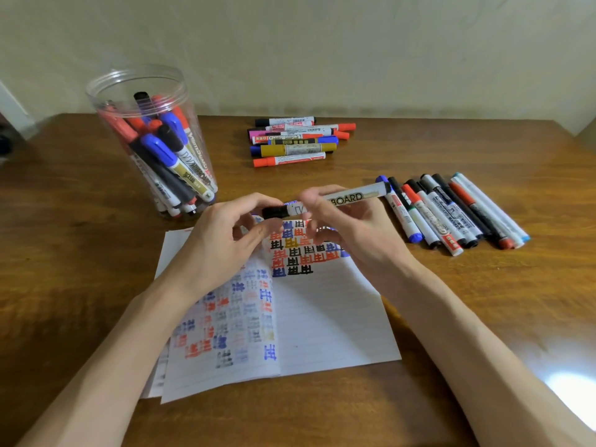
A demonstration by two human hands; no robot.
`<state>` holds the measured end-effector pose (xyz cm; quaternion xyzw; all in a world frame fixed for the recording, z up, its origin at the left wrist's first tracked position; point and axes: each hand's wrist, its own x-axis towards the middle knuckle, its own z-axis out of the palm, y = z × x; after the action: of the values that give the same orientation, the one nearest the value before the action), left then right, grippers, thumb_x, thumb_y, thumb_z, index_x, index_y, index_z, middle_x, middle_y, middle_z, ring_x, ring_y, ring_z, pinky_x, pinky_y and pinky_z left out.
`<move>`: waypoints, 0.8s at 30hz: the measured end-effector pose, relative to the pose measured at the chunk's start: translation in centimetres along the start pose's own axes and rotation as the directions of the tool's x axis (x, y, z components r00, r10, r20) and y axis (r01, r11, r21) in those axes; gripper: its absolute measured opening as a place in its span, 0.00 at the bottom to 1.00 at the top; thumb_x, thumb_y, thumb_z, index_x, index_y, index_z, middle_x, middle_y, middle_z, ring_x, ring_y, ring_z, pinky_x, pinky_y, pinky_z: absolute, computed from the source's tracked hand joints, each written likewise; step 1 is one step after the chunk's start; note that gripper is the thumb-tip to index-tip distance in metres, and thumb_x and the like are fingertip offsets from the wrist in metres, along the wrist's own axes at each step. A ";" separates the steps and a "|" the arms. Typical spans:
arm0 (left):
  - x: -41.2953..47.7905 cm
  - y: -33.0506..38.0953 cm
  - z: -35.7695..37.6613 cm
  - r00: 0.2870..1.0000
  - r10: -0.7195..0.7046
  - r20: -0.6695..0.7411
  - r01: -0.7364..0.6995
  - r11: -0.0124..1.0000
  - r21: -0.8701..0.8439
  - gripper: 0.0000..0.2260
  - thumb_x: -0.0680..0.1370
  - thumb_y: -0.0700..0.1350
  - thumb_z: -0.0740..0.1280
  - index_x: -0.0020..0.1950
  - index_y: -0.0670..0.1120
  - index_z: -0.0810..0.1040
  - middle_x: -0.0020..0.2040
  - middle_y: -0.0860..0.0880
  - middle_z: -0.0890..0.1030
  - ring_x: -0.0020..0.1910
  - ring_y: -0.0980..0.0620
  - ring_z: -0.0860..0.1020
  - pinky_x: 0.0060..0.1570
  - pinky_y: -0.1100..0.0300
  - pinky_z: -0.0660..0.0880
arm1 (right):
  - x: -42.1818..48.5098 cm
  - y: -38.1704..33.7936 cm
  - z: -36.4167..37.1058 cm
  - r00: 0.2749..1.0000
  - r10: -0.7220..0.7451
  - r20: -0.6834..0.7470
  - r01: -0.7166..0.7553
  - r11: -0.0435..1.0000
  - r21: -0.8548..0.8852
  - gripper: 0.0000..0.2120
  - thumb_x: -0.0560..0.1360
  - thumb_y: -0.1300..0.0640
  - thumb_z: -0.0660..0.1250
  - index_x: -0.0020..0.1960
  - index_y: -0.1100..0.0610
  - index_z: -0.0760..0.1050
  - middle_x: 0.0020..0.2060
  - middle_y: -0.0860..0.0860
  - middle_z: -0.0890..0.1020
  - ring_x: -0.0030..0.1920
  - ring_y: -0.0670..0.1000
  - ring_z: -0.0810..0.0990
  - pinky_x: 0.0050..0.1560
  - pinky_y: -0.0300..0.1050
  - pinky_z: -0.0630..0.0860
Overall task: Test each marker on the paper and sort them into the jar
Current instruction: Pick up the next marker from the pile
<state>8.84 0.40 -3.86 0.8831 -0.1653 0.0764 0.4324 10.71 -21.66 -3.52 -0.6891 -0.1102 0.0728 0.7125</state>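
I've left hand (222, 240) pinching the black plastic cap (274, 211), right hand (354, 233) gripping the white whiteboard marker (348, 196): uncapping, I'd say; next, stroke the lined white paper (322, 317)

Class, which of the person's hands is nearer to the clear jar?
Left. The left hand sits just right of the jar, near its base; the right hand is farther right, beyond it.

On the wood-grained brown table (96, 285), the white ruled paper (322, 317) bears red, blue, black and ochre characters, the clear jar (96, 91) at 10 o'clock shows red, blue and black caps (154, 143), and the held marker (348, 197) is white with black ends and lettering.
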 end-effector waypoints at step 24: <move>-0.3 -0.3 0.5 0.987 0.074 -0.144 -0.059 0.993 0.102 0.09 0.81 0.38 0.69 0.58 0.45 0.84 0.37 0.70 0.79 0.35 0.61 0.79 0.37 0.72 0.72 | -0.1 0.9 -2.7 0.996 -0.075 0.048 0.087 0.925 -0.370 0.09 0.78 0.54 0.75 0.54 0.57 0.86 0.46 0.49 0.89 0.46 0.50 0.88 0.44 0.46 0.86</move>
<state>8.63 0.23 -4.47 0.8891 -0.1583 0.1641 0.3970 11.32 -24.23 -4.47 -0.8051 -0.1621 0.0322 0.5697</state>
